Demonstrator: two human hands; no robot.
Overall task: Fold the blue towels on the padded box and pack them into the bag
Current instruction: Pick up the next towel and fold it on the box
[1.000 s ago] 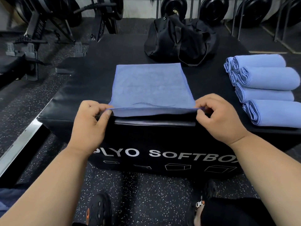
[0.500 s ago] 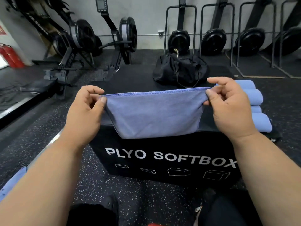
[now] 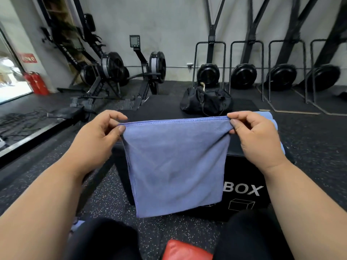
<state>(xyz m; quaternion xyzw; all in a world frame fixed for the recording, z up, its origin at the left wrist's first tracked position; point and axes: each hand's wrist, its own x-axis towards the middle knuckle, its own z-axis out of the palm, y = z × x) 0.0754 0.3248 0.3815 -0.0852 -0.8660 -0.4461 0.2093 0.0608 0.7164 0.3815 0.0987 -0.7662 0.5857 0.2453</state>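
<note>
Our left hand (image 3: 99, 134) pinches the towel (image 3: 176, 164) at its top left corner, thumb pressed to the front of the cloth and fingers curled behind the hem. The towel hangs in the air between both hands, in front of the box (image 3: 249, 177), its top hem pulled nearly straight and the rest dropping free, lower edge slanting a bit down to the left. It looks like two layers, already folded once, though we can't be sure. We judge it light, thin and fully limp: it sags into soft creases near each corner and has no stiffness of its own. Not slippery, not fragile, so a plain corner pinch holds it fine. Best hold is where we have it, the two top corners at the stitched hem, where the edge is thicker and keeps the layers together; a grip mid-edge would let the corners flop. The bag (image 3: 206, 102) sits on the far part of the box top, beyond the towel, well apart from it. Our right hand (image 3: 257, 136) pinches the top right corner the same way, thumb in front, fingers curled over. Just behind that hand a few rolled towels (image 3: 268, 117) peek out on the box's right side, mostly hidden.
</note>
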